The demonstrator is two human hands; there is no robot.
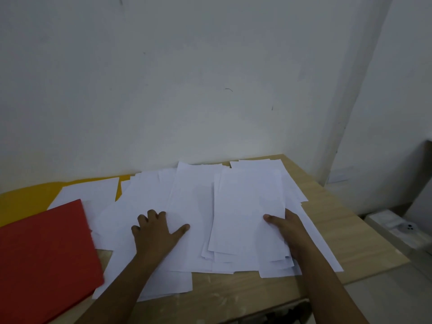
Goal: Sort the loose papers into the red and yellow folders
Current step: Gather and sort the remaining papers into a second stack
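At the bench's left edge lies the red folder (44, 256), closed, its far right corner overlapping the papers; behind it, along the back edge by the wall, the yellow folder (25, 199) shows under a sheet or two. The loose papers (191, 206) spread in an overlapping heap from beside the red folder across the middle to near the right edge of the bench (339, 220), some sheets overhanging the front edge. The left hand (156, 232) rests on the heap left of centre, its grip spread, fingers bent at the knuckles and thumb out, pressing the sheets down. The right hand (287, 232) is at the right side of the heap, its grip pinching a small stack: thumb on top, fingers hidden beneath. The step in hand looks to be lifting that stack free. To do it well, the left hand should pin the neighbouring sheets so they do not slide, while the right lifts the stack flat and carries it leftward over the heap toward a folder, which must be opened first.
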